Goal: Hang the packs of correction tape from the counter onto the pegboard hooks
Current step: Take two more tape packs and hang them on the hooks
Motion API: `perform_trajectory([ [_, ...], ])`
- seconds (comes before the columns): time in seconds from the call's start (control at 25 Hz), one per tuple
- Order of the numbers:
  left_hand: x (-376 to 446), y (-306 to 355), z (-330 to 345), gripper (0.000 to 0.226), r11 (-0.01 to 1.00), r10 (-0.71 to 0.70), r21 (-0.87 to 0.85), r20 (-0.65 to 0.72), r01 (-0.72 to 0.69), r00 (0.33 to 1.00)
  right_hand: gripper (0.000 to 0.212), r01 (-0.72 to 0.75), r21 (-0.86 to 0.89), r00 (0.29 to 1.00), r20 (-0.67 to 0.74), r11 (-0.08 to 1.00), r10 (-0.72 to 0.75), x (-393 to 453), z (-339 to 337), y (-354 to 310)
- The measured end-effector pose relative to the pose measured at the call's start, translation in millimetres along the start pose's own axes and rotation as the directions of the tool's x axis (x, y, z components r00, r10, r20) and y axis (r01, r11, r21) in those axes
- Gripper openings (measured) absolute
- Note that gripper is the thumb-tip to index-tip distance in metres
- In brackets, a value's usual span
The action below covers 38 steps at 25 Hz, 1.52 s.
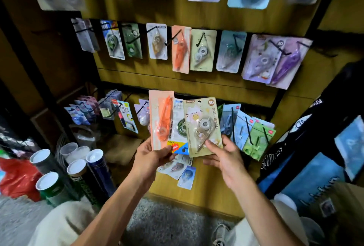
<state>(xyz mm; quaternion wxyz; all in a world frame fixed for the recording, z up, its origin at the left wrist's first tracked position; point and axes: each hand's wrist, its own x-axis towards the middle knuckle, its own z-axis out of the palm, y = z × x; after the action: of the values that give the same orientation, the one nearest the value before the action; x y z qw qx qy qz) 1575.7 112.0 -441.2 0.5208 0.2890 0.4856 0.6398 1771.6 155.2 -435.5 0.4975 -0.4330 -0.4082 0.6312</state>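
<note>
A: Head view. Your left hand [152,156] pinched the bottom edge of the orange pack [161,119], thumb over the front, with a blue-and-white pack [178,127] fanned behind it in the same grip. Your right hand [224,159] held the cream cat pack [202,125] by its lower end, thumb pressed on the blister. All three were raised in front of the pegboard [197,80], above the surface [206,182], where a few more packs [180,168] lay flat.

B: Orientation?

A: Long axes near vertical. The orange pack stood upright and the cream one leaned a little to the left at the top. The cream pack's hang hole was at the top. The blue-and-white pack looked upside down, with its hole at the bottom, by your left thumb.

B: Risks?

A: My judgement: two packs in one pinch could slide apart, and the rear one could drop as you reached up. The inverted pack needed turning before it met a hook. The middle-row hooks [200,40] already carried packs, so a careless push could knock one off. You held each pack at the end far from its hole, so the top could wobble and miss the hook tip.
</note>
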Motion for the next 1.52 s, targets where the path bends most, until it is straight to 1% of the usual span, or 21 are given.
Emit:
perform_trajectory([
  [0.12,6.4,22.1,25.1,0.021,0.999,0.034,-0.028,0.042,-0.033,0.999,0.035,0.051,-0.108,0.998,-0.037,0.993,-0.055,3.4,1.1,-37.1],
  [0.28,14.2,49.1,47.3,0.021,0.996,0.062,-0.069,0.037,-0.059,0.997,0.017,0.143,-0.391,0.983,-0.054,0.909,-0.178,9.5,3.5,-68.0],
  [0.4,22.1,64.9,46.0,0.026,0.995,0.060,-0.082,0.002,-0.060,0.998,0.009,0.240,-0.451,0.965,0.017,0.859,-0.261,12.5,14.2,-81.9],
  [0.52,28.8,78.3,28.1,0.021,0.990,0.069,-0.120,-0.049,-0.075,0.996,0.011,0.284,-0.488,0.958,0.115,0.825,-0.262,16.4,35.9,-85.8],
  [0.64,33.4,91.5,0.9,0.024,0.986,0.104,-0.116,-0.101,-0.116,0.989,0.014,0.293,-0.506,0.955,0.187,0.811,-0.228,23.5,63.5,-81.4],
  [0.8,34.2,111.1,-39.0,0.022,0.974,0.133,-0.158,-0.175,-0.162,0.975,0.012,0.298,-0.506,0.948,0.255,0.809,-0.189,38.0,113.0,-67.6],
  [1.0,51.3,134.4,-99.5,0.025,0.975,0.166,-0.099,-0.280,-0.201,0.945,0.012,0.293,-0.475,0.935,0.322,0.830,-0.146,56.2,182.0,-52.2],
  [1.12,58.4,142.1,-126.6,0.024,0.972,0.189,-0.076,-0.300,-0.221,0.935,0.013,0.278,-0.449,0.931,0.343,0.849,-0.124,61.3,212.2,-44.8],
  [1.24,64.3,143.0,-134.0,0.025,0.973,0.195,-0.058,-0.295,-0.222,0.935,0.012,0.255,-0.420,0.939,0.322,0.871,-0.120,65.3,220.3,-42.6],
  [1.32,67.8,139.9,-129.4,0.025,0.976,0.187,-0.060,-0.279,-0.211,0.942,0.013,0.251,-0.408,0.946,0.294,0.878,-0.134,66.9,214.0,-43.7],
  [1.4,69.6,135.2,-118.1,0.026,0.979,0.170,-0.069,-0.237,-0.191,0.957,0.015,0.254,-0.390,0.951,0.265,0.885,-0.157,66.8,198.7,-47.7],
  [1.52,68.4,123.8,-93.4,0.025,0.984,0.139,-0.083,-0.181,-0.156,0.974,0.013,0.262,-0.345,0.958,0.208,0.901,-0.199,57.2,163.1,-56.5],
])
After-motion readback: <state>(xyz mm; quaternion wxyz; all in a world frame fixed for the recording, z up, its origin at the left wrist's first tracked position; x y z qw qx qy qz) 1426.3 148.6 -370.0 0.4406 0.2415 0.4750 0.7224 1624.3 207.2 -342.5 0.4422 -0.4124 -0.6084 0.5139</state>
